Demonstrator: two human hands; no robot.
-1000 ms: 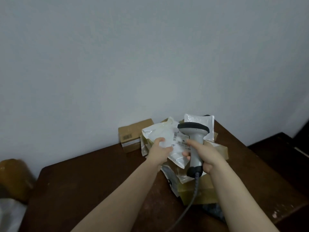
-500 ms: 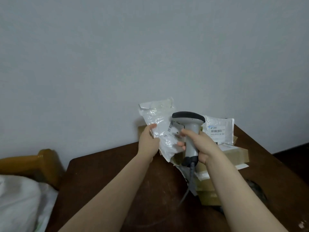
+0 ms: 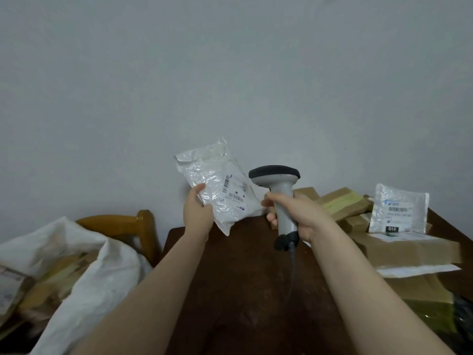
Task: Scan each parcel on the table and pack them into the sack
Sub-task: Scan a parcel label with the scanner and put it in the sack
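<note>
Plain pale grey wall fills upper frame, unmarked. Dark brown wooden table below it, top scuffed, worn. 1 orange-brown wooden chair just left of table, only backrest visible. Light dim, flat, shadows soft.

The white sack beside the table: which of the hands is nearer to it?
Left. The left hand, holding a plastic parcel, is right of the sack; the right hand, gripping the scanner, is farther right.

Light: dim, soft, even.
Glare: faint sheen on crinkled white plastic parcel.
Blur: white woven sack, left edge.
</note>
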